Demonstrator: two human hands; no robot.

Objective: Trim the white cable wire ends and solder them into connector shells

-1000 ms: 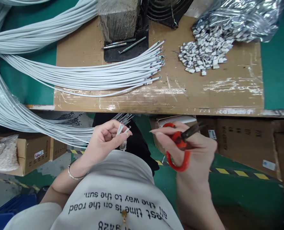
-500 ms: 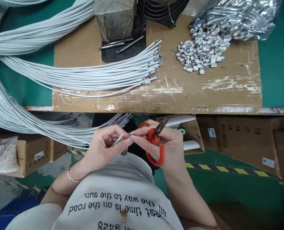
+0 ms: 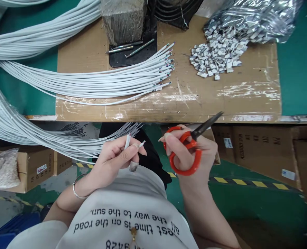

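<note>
The left hand (image 3: 116,156) is closed, pinching two white cable ends (image 3: 127,141) that stick up past the fingertips, just below the near edge of the bench (image 3: 221,100); the right hand (image 3: 195,155) sits a little to the right, apart from it, gripping orange-handled scissors (image 3: 186,162) with fingers through the loops, dark blades shut and tilted up to the right; on the bench lies a fan of cables (image 3: 112,80); far right, a pile of small connectors (image 3: 213,60) spills from a shiny bag (image 3: 254,20).
</note>
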